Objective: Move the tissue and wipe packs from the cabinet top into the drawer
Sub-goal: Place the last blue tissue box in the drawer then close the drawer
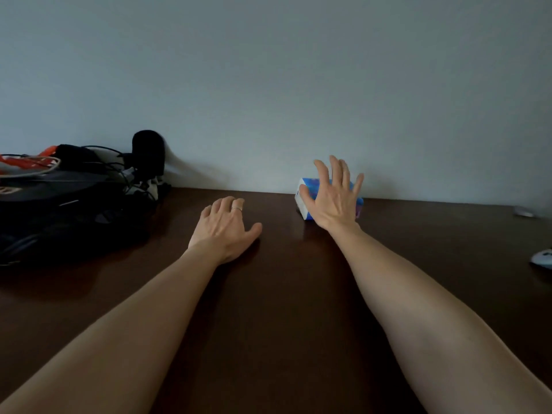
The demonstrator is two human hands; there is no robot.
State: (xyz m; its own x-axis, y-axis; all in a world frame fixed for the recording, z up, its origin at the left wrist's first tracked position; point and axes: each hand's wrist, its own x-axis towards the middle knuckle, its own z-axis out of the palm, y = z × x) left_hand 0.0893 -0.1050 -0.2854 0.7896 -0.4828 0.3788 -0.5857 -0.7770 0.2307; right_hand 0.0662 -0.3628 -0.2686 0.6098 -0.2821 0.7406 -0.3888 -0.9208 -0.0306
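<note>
A blue and white tissue pack [304, 201] lies on the dark wooden cabinet top [283, 294] close to the back wall. My right hand [334, 198] is spread open in front of the pack, fingers straight and pointing up, covering most of it; only the pack's left end and a sliver at its right show. My left hand [227, 225] hovers low over the wood to the left of the pack, fingers loosely curled, a ring on one finger, holding nothing. No drawer is in view.
A heap of black gear with cables, a black microphone [148, 153] and something orange [27, 162] fills the left back of the top. A small grey object [523, 212] and a white object [543, 259] lie at the right edge.
</note>
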